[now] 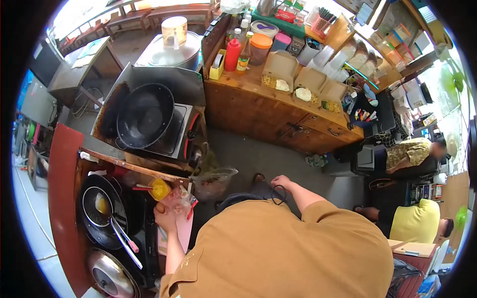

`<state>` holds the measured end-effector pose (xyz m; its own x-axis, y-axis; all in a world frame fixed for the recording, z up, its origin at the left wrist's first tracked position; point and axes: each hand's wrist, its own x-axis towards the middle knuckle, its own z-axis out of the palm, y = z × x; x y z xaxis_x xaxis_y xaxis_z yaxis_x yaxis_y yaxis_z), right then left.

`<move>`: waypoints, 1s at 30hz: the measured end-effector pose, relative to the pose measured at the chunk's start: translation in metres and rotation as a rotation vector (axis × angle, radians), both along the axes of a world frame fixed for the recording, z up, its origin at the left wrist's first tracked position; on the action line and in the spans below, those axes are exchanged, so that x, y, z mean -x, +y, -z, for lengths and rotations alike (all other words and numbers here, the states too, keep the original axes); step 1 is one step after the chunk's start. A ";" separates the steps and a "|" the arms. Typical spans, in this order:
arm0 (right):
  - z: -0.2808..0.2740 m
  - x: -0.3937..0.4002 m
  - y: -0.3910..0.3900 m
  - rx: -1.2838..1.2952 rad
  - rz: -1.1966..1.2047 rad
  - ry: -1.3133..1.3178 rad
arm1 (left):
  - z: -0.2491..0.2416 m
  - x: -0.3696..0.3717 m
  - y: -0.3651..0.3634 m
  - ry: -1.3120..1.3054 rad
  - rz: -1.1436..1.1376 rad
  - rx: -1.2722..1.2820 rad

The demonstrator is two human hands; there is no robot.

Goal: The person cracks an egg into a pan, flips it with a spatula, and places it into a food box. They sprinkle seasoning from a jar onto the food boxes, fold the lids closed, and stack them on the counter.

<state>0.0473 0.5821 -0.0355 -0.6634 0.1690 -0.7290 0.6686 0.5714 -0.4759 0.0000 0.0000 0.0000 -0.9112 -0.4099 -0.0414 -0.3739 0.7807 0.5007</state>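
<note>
My left hand (165, 218) is closed round a brown egg (160, 207), above a pink cutting board (181, 228). Beside it are a yellow container (160, 189) and a clear plastic bag (182, 204) with pinkish pieces. Left of the hand, a fried egg (103, 206) lies in a small frying pan (92, 214), which rests in a larger black pan (121, 241). A spatula with a pink grip (133, 246) leans across the pan. My right hand (281, 182) hangs over the floor by my waist, fingers loosely extended, holding nothing visible. A black cord loop (279, 194) is at its wrist.
A large wok (145, 116) sits on a burner ahead left. Three open food boxes (302, 94) stand on the wooden counter (238, 94) near a red sauce bottle (232, 55). A metal lid (113, 275) is at lower left. Two people (415, 218) sit at right.
</note>
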 end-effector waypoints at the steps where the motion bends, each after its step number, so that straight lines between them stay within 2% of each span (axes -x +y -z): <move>1: -0.002 0.005 -0.004 0.065 0.092 -0.031 | -0.005 -0.003 0.001 0.141 -0.092 -0.059; 2: -0.004 0.010 -0.008 0.128 0.181 -0.065 | -0.010 -0.006 0.002 0.282 -0.183 -0.120; 3: -0.018 -0.009 -0.001 0.116 0.181 -0.120 | -0.022 -0.036 0.014 0.226 -0.191 -0.121; 5: -0.046 0.042 -0.025 -0.070 -0.148 0.165 | -0.059 -0.030 0.017 0.226 -0.257 -0.709; 7: -0.091 0.090 -0.060 -0.092 -0.311 0.431 | -0.098 -0.030 0.030 0.294 -0.186 -0.768; 8: -0.139 0.115 -0.089 -0.023 -0.344 0.515 | -0.120 -0.029 0.039 0.356 -0.107 -0.825; 9: -0.188 0.136 -0.120 0.047 -0.380 0.598 | -0.146 -0.024 0.055 0.366 -0.123 -0.818; 10: -0.214 0.150 -0.146 0.256 -0.364 0.499 | -0.171 -0.015 0.074 0.428 -0.010 -0.782; 11: -0.245 0.162 -0.171 0.427 -0.479 0.544 | -0.194 -0.006 0.093 0.487 0.099 -0.740; 12: -0.259 0.169 -0.195 0.564 -0.591 0.586 | -0.211 0.003 0.109 0.463 0.148 -0.729; 13: -0.279 0.171 -0.218 0.747 -0.568 0.483 | -0.226 0.012 0.125 0.443 0.187 -0.715; 15: -0.305 0.175 -0.250 0.894 -0.622 0.420 | -0.254 0.028 0.151 0.401 0.251 -0.660; 16: -0.317 0.182 -0.259 0.839 -0.666 0.483 | -0.262 0.038 0.160 0.465 0.252 -0.549; 17: -0.324 0.190 -0.267 0.788 -0.711 0.549 | -0.268 0.050 0.163 0.521 0.249 -0.430; 18: -0.319 0.196 -0.276 0.898 -0.606 0.597 | -0.274 0.062 0.160 0.582 0.258 -0.293; 19: -0.309 0.206 -0.283 1.001 -0.550 0.447 | -0.277 0.072 0.156 0.631 0.275 -0.157; 21: -0.305 0.215 -0.295 1.137 -0.477 0.348 | -0.282 0.082 0.149 0.645 0.261 -0.059; 23: -0.310 0.215 -0.299 1.162 -0.473 0.363 | -0.286 0.094 0.141 0.647 0.248 -0.067; 25: -0.306 0.219 -0.296 1.009 -0.482 0.438 | -0.280 0.111 0.124 0.681 0.072 -0.100; 26: -0.311 0.226 -0.287 0.898 -0.659 0.423 | -0.272 0.123 0.109 0.665 -0.002 -0.033; 27: -0.301 0.232 -0.279 0.902 -0.666 0.415 | -0.259 0.135 0.091 0.645 -0.072 0.030; 28: -0.282 0.235 -0.273 0.828 -0.749 0.354 | -0.241 0.144 0.065 0.528 -0.036 0.131; 29: -0.270 0.237 -0.266 0.751 -0.832 0.294 | -0.231 0.151 0.050 0.469 -0.039 0.125; 30: -0.266 0.238 -0.258 0.721 -0.834 0.296 | -0.233 0.157 0.044 0.539 -0.042 0.162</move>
